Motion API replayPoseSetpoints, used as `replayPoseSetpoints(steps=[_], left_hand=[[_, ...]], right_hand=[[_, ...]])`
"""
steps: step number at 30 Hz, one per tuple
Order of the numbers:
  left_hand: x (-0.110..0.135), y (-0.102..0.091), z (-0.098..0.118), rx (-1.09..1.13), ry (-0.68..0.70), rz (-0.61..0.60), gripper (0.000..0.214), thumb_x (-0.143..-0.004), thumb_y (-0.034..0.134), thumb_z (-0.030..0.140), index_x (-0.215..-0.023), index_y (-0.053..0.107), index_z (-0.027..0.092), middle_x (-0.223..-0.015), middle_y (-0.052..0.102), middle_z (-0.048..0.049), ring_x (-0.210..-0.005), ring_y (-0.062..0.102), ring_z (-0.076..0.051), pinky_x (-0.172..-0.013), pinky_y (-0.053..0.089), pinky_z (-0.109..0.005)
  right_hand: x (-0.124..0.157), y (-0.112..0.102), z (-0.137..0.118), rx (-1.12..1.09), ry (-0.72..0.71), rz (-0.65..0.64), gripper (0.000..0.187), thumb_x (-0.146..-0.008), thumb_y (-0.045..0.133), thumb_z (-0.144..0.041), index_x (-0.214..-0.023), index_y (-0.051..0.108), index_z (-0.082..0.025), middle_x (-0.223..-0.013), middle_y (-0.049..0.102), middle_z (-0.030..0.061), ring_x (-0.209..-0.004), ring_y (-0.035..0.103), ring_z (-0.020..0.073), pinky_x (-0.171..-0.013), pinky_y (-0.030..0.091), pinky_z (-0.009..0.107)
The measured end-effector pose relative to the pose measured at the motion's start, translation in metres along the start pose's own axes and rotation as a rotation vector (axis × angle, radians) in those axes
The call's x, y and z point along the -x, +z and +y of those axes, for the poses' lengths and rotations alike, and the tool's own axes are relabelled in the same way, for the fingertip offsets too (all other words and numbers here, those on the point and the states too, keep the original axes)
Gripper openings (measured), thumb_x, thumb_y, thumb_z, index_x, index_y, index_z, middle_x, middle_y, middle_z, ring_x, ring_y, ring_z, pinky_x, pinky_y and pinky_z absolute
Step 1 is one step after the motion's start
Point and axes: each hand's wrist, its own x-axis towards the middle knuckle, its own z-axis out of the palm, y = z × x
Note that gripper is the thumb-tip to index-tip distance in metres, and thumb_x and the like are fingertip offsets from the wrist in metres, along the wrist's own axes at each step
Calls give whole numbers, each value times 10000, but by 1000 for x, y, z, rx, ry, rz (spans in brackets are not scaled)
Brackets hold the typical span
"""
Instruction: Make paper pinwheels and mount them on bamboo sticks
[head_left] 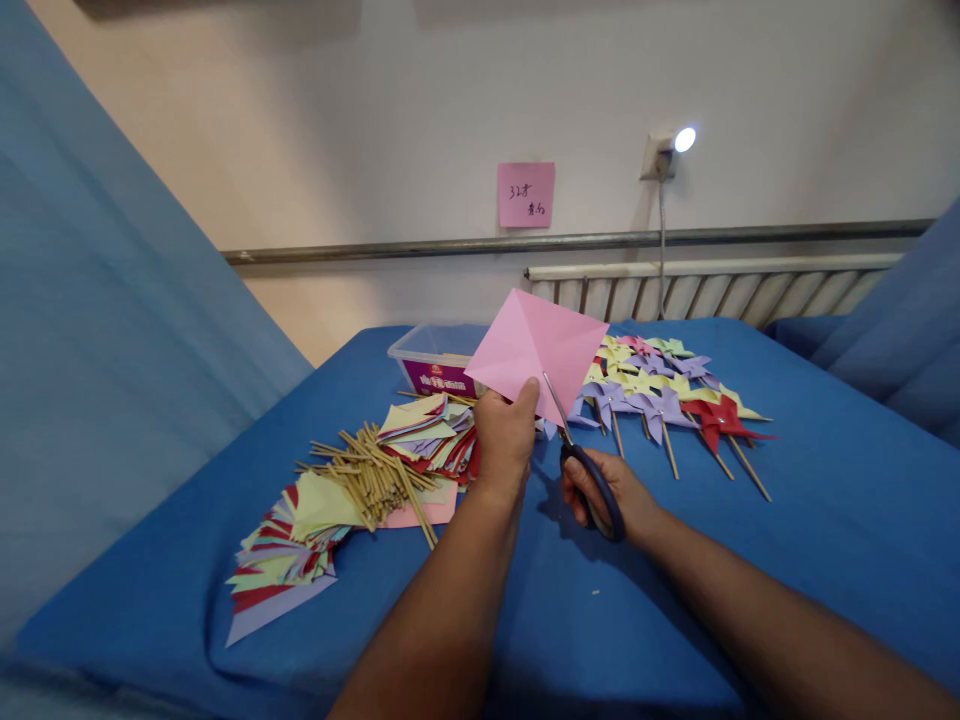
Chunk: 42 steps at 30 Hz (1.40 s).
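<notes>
My left hand pinches a square of pink paper near its lower edge, thumb on the front face. The sheet is held up above the table, one corner pointing upward, with a crease running down from it. In my right hand is a pair of scissors with dark handles. Their blades lie at the lower part of the paper, just right of my left thumb. How far any cut runs into the sheet is hard to make out.
Bamboo sticks lie heaped at left between fanned stacks of coloured paper. Behind them stands a clear plastic box with a purple label. Finished paper pinwheels on sticks cover the back right of the blue-clothed table.
</notes>
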Motion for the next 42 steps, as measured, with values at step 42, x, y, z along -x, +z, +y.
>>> replayPoseSetpoints(steps=[42], left_hand=[[-1, 1, -5, -12, -7, 8, 301, -656, 714, 372, -791, 721, 103, -714, 700, -79, -634, 614, -176, -569, 445, -253]], right_hand=[[-1, -1, 3, -38, 2, -30, 477, -763, 588, -654, -711, 520, -185, -549, 563, -17, -374, 478, 92, -367, 331, 224]])
